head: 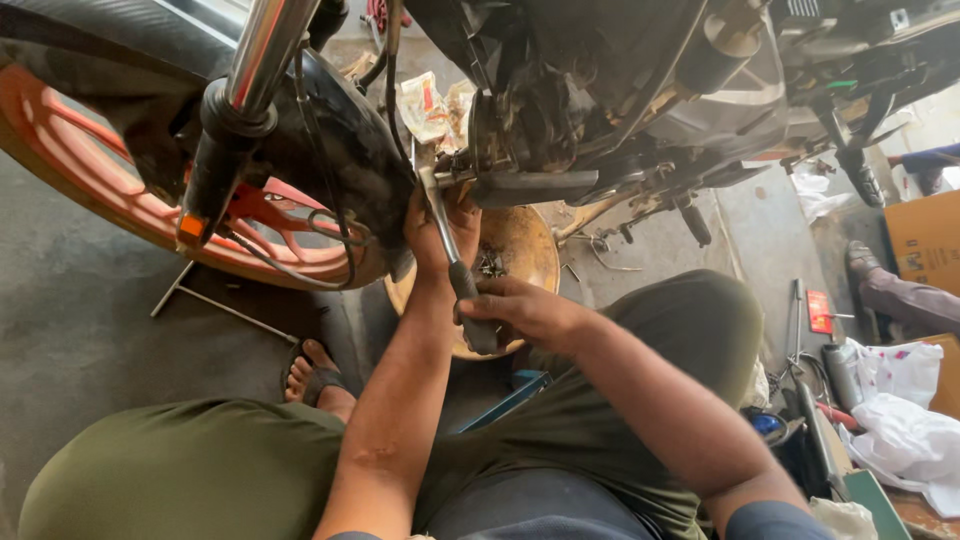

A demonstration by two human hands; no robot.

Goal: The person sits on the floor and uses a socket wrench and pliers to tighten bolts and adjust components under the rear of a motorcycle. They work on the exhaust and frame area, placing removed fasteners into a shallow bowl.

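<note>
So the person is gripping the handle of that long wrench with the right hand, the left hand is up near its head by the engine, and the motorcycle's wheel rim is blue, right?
Not quite: the wheel rim is orange-red, not blue, as the head view shows. The rest holds: the right hand grips the handle of the long wrench, and the left hand is up near its head by the engine.

a ratchet wrench (447, 232) is being gripped at its dark handle by the right hand (520, 310), while its head is being steadied against the motorcycle engine (560, 120) by the left hand (440, 230). a round yellow pan (530, 245) is being kept on the floor beneath, beside the orange wheel (90, 170).
</note>
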